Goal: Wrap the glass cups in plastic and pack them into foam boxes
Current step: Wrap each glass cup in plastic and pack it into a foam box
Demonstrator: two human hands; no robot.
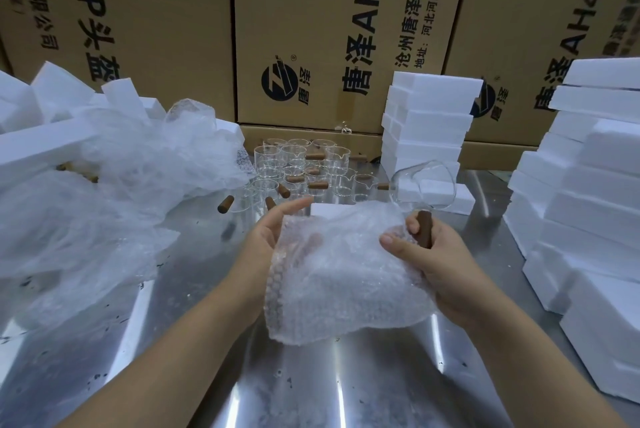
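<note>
Over at 9 o'clock there's a jumble of loose foam pieces point(52, 95), with a big heap of thin plastic sheets point(114, 185) spilling off it onto the shiny metal tabletop point(194, 351). At 12 o'clock from the hands, a bunch of empty glass cups point(301, 164) stand upright on the tabletop, stubby brown handles sticking out every which way. Printed cardboard cartons point(329, 29) wall off the back.

Dead centre, the left grip point(273, 237) is spread apart, fingers pretty much straight. It's cradling the 9 o'clock edge of a sheet of bubble wrap point(339, 282) held up off the tabletop. A white foam block point(330, 210) peeks over the wrap's top edge.

The right grip point(436, 254) is clamped round the brown handle of one glass cup point(427, 182), thumb down on the wrap's 3 o'clock side. That cup is tipped sideways in the air at the wrap's 1 o'clock, not in the wrap yet. Just behind it lies a single foam box point(450, 199), and past that a neat stack of foam boxes point(426, 130). At 3 o'clock a bigger, messier foam stack point(588, 206) lines the tabletop's edge.
</note>
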